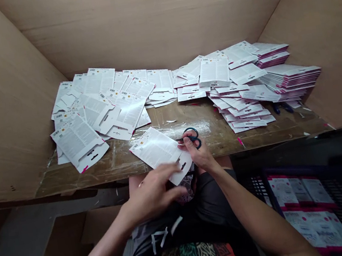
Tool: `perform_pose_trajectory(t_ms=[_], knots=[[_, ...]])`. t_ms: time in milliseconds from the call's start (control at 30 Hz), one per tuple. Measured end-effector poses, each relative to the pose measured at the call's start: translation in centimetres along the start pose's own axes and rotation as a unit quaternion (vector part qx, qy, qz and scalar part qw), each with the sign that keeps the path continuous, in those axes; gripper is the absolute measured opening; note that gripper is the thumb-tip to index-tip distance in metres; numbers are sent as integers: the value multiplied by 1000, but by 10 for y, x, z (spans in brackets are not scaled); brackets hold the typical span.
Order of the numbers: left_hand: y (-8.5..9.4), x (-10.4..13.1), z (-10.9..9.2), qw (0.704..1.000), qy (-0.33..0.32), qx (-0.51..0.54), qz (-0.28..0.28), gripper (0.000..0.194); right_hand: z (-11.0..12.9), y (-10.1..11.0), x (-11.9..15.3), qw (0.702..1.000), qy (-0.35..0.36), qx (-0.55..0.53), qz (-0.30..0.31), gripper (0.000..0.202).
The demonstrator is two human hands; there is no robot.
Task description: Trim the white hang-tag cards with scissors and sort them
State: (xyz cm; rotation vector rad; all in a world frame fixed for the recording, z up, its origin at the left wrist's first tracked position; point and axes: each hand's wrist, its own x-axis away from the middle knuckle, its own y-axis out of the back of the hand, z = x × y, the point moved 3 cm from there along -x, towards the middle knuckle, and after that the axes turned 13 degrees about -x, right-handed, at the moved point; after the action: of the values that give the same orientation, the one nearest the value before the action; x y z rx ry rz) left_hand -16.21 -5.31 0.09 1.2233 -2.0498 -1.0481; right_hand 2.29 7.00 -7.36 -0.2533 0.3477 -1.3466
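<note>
A flat white cardboard packet (156, 147) with printed text and a hang-hole flap lies over the table's front edge. My right hand (199, 151) is closed around a pair of scissors (196, 139) with dark teal handle loops, and its fingertips meet the packet's right edge. Most of the scissor blades are hidden. My left hand (154, 189) is at the flap end, its thumb and fingers apart beside the packet's lower edge. Whether it touches the card, I cannot tell.
Loose white packets (77, 138) overlap on the left of the wooden table (184, 113). Stacked packets (293, 78) stand at the right, near a dark blue-handled tool (281, 107). Wooden panels (154, 22) enclose three sides. A dark crate (339, 188) with pink-edged packs sits lower right.
</note>
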Motion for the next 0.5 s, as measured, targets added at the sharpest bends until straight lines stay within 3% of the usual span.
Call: perform_pose_trajectory(t_ms=[67,133,233,300,400,433,500], knots=[[-15,-4,12,983,81,-132,-104,64,1,0,7,1000,-1,5,4,45],[-28,-14,25,966,65,-219,-119,73,3,3,17,1000,-3,8,30,42],[-30,-25,44,959,4,-260,-116,65,14,13,32,989,56,88,108,32],[-26,-24,51,957,-30,-266,-112,62,24,17,39,948,133,199,211,26],[-24,-18,54,956,-54,-265,-113,62,31,17,41,845,210,339,355,28],[-24,-17,55,957,-58,-258,-117,59,31,17,39,824,218,367,373,26],[-26,-18,57,962,-62,-235,-126,46,30,14,33,821,215,389,358,23]])
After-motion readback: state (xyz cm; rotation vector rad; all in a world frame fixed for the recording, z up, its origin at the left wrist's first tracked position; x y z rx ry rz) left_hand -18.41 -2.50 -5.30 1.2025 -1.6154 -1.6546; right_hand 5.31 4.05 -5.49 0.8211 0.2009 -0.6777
